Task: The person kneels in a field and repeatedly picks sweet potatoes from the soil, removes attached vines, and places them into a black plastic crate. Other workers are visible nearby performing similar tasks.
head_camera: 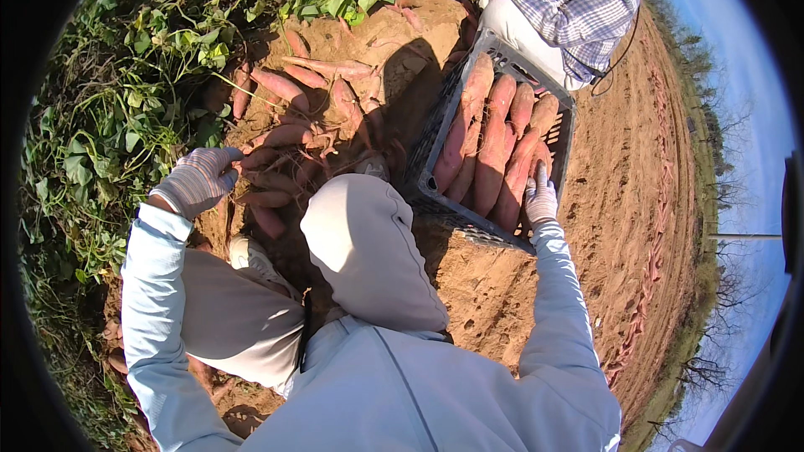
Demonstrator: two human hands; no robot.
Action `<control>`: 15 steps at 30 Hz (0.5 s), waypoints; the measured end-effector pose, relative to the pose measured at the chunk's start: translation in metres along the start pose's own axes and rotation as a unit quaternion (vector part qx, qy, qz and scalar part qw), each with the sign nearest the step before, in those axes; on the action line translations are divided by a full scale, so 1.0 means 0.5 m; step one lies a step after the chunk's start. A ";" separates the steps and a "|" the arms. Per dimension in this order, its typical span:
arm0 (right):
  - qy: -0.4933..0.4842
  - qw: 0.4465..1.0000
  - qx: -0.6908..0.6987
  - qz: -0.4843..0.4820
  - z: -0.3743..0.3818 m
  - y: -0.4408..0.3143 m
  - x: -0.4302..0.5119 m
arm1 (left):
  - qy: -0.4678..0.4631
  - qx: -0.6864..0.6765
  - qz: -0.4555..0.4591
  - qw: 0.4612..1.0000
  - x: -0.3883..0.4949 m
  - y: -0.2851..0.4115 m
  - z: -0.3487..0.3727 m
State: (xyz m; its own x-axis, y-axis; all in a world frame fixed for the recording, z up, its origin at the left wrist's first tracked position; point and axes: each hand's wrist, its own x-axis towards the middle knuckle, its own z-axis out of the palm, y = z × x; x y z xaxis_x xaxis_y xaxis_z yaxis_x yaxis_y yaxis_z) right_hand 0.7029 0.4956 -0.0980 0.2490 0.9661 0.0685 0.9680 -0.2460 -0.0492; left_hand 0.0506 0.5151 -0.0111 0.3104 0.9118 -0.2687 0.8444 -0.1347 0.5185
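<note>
My left hand [200,181], in a striped glove with grey fingertips, is beside the left edge of a pile of sweet potatoes [282,138] on the soil. Its fingertips are close to one root, and whether they grip it I cannot tell. My right hand [541,198], gloved too, reaches over the near right side of a black plastic crate [568,138]. Its fingers touch a sweet potato [541,157] at the right end of the load; part of the hand's grip is hidden. Several large sweet potatoes [493,157] lie lengthwise in the tilted crate.
Leafy sweet potato vines [138,88] cover the left side. A person in a checked shirt [571,6] and pink gloves sits beyond the crate, holding a root. My knees and shoes are close to the pile. A long row of roots [653,251] runs along the field at right.
</note>
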 end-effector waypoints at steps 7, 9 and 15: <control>0.056 0.996 -0.044 -0.060 -0.044 0.012 0.073 | -0.009 0.056 -0.029 0.998 0.008 0.007 0.003; 0.132 0.983 0.022 -0.126 -0.012 -0.008 0.094 | -0.020 0.063 -0.035 0.997 0.011 0.007 0.006; -0.059 0.997 -0.040 0.018 0.040 -0.056 0.098 | -0.044 0.108 -0.023 0.993 0.017 0.015 0.004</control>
State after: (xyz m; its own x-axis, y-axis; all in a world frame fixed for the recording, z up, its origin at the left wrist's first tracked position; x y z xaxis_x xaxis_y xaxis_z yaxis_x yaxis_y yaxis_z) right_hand 0.6876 0.5512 -0.1133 0.2834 0.9577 -0.0493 0.9589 -0.2822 0.0308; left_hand 0.0607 0.5208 -0.0111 0.2977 0.8829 -0.3632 0.9299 -0.1821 0.3195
